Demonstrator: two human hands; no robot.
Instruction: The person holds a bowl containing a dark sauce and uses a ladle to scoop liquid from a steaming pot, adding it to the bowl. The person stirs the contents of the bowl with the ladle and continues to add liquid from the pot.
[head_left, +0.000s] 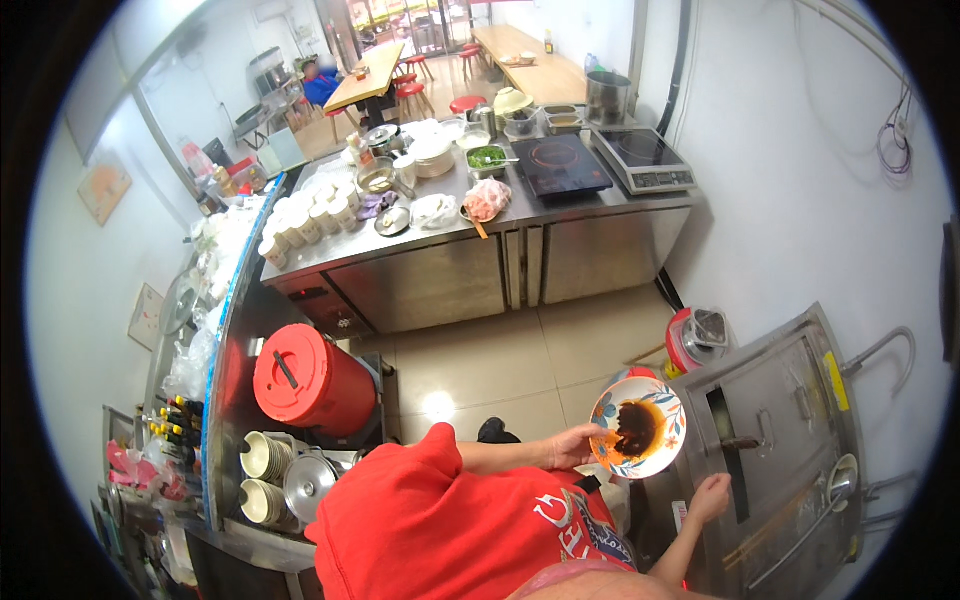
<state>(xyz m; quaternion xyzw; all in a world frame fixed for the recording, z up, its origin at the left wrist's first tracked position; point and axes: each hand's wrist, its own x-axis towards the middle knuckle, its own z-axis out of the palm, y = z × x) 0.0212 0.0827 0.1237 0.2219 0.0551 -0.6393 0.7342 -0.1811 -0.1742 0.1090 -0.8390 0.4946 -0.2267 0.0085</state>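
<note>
My left hand (576, 448) grips the rim of a white patterned bowl (669, 459) with dark sauce (636, 431) and an orange oily film inside. The thumb lies over the rim. Closed into a loose fist, my right hand (711, 496) is just below and right of the bowl, beside the stainless steel cooking station (780, 495); whether anything small is inside the fist cannot be told. A ladle (841, 480) rests at the station's right side, and a dark handle (741, 443) juts over its slot.
Ahead stands a steel counter (465, 232) with paper cups (300, 225), a bowl of raw meat (487, 201), chopped greens (487, 156) and induction cookers (561, 161). A red lidded bucket (315, 382) and stacked bowls (264, 502) are at left. A person (321, 84) sits at a far table.
</note>
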